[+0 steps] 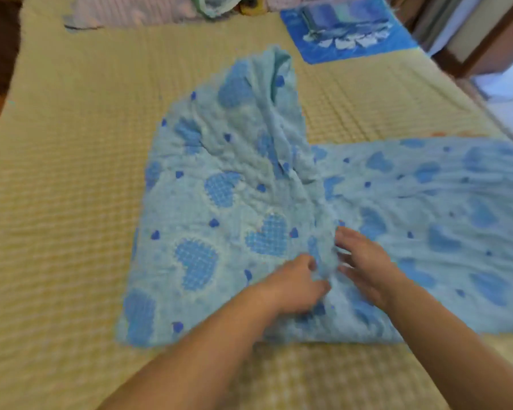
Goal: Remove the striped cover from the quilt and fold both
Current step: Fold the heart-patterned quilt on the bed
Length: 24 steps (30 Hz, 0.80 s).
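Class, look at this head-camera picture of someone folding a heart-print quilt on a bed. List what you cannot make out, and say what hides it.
1. Left hand: its grip on the quilt is unclear; the fingertips are buried in a fold.
2. Quilt's right part: cut off by the frame edge and blurred by motion.
3. Pink bedding: cut off by the top edge, so the striped cover cannot be identified.
4. Blue cloth: its print is too blurred to read.

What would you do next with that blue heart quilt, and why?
Probably draw the bunched ridge flat. Both hands, left and right, meet at a raised crease in the quilt, and its far part lies rumpled on the yellow mat.
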Motion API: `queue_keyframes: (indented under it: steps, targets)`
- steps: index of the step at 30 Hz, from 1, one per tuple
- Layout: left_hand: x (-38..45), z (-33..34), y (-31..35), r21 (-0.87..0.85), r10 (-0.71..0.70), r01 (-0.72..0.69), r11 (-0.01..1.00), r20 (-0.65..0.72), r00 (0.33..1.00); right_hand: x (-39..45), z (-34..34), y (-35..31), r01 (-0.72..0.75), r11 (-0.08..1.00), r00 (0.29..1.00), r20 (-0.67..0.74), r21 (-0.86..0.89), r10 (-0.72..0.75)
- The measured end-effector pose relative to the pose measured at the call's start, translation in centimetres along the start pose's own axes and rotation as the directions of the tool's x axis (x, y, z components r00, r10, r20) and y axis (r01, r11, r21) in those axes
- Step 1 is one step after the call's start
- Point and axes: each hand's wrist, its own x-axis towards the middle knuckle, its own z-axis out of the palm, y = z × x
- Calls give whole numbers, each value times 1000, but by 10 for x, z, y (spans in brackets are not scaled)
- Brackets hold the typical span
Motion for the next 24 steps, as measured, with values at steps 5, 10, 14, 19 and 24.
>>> queue_keyframes:
  steps: [5,10,14,19,24]
  targets:
    - [12,118,-10,-179,-7,-12,984,-106,994,21,-94,35,-121,857,966,-257,-500,-14]
    - [-18,95,-42,-356,-247,49,933,-536,807,38,-32,37,99,870,990,-37,-484,-134]
    - [-35,74,-53,-271,-269,133,953,-567,779,55,33,33,-7,902,999,-35,-431,-8]
    - [-47,70,-61,-142,-221,171,975,-707,672,51,30,20,53,781,985,-94,-622,-142]
    - [-36,85,-67,-275,-397,287,918,-659,639,36,3,62,11,857,997,-65,-515,-52]
